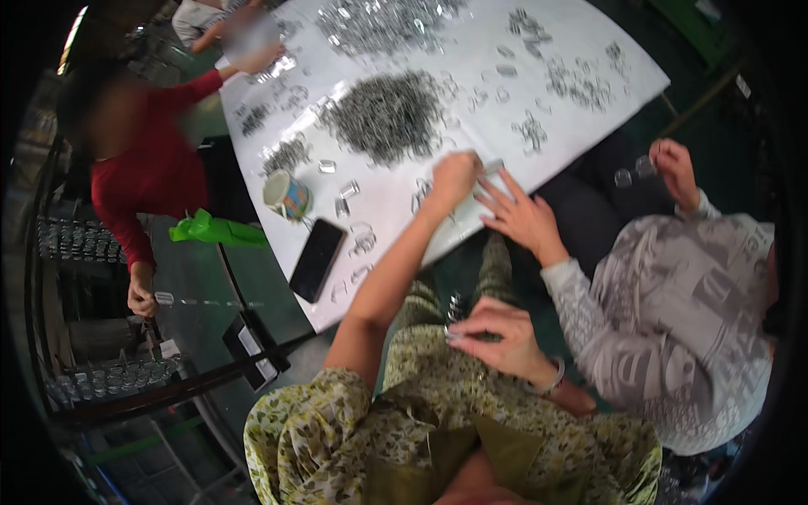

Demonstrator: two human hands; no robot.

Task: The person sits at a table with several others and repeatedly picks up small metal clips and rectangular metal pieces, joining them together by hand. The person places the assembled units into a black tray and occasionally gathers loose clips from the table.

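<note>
My left hand (pixel 457 178) reaches over the white tabletop with its fingers closed; whatever is in them is hidden. Beside it lie several thin metal loops (pixel 421 195). Just above my lap, my right hand (pixel 509 341) pinches a short string of shiny metal pieces (pixel 455 310) that hangs together near the fingertips. Further up the table rises a heap of small grey metal pieces (pixel 383 116). A co-worker's hand (pixel 520 220) rests with spread fingers on the table edge, close to my left hand.
On the table's left lie a black phone (pixel 317 261) and a patterned cup (pixel 287 197). A second shiny metal heap (pixel 383 23) is at the far side. The right co-worker's other hand (pixel 676 172) holds metal pieces; the left co-worker's lowered hand (pixel 141 290) holds a linked metal strand.
</note>
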